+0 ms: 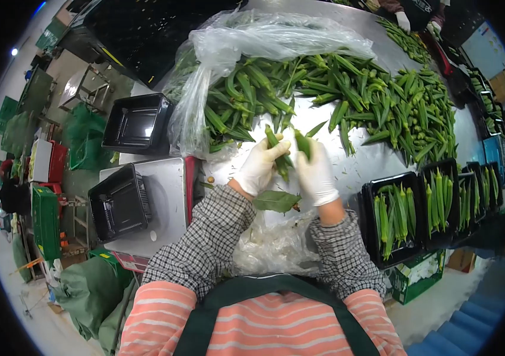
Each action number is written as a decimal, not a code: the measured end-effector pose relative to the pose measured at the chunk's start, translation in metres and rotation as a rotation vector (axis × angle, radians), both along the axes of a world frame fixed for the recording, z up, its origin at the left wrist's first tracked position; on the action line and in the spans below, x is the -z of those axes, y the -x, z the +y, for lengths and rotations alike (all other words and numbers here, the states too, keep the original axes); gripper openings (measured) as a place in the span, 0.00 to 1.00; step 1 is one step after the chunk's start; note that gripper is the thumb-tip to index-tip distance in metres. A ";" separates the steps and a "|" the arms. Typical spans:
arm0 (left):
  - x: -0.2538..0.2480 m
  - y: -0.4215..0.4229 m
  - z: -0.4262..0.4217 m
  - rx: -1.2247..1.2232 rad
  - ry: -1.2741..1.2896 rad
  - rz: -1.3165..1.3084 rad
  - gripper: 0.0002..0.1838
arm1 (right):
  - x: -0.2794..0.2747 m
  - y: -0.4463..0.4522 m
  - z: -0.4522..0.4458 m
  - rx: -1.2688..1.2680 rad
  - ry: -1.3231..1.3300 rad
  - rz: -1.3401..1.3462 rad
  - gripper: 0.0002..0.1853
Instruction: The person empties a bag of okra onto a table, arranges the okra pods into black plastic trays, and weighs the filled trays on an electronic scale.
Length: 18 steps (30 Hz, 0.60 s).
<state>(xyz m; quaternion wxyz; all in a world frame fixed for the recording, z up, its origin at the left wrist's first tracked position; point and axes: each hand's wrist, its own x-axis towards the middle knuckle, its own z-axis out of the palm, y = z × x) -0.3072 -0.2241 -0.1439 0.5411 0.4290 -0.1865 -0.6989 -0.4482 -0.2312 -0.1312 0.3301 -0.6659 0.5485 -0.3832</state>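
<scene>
My left hand (259,163), in a white glove, is closed round a few green okra pods (278,143) over the metal table (234,168). Close beside it, my gloved right hand (314,172) grips another okra pod (302,142), its end pointing up. A large pile of okra (406,107) spreads across the table beyond my hands, partly under clear plastic (217,50). Just below my left hand lies a green leaf (276,201). Crumpled clear plastic (276,249) rests at the near table edge, between my forearms.
Okra-filled black trays (396,216) line the right side. Two empty black trays, one upper (136,123) and one lower (119,203), are at the left, by a metal scale plate (166,199). At the top right are a co-worker's gloved hands (403,22).
</scene>
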 end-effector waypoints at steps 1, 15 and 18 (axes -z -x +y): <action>-0.006 0.000 0.003 0.018 0.052 0.206 0.15 | -0.007 -0.017 -0.001 -0.125 0.013 0.092 0.15; -0.026 -0.041 0.086 -0.435 -0.181 0.376 0.10 | -0.018 -0.140 -0.197 -0.327 -0.176 0.557 0.56; -0.027 -0.045 0.095 -0.451 -0.186 0.377 0.10 | -0.005 -0.143 -0.193 -0.359 -0.172 0.603 0.56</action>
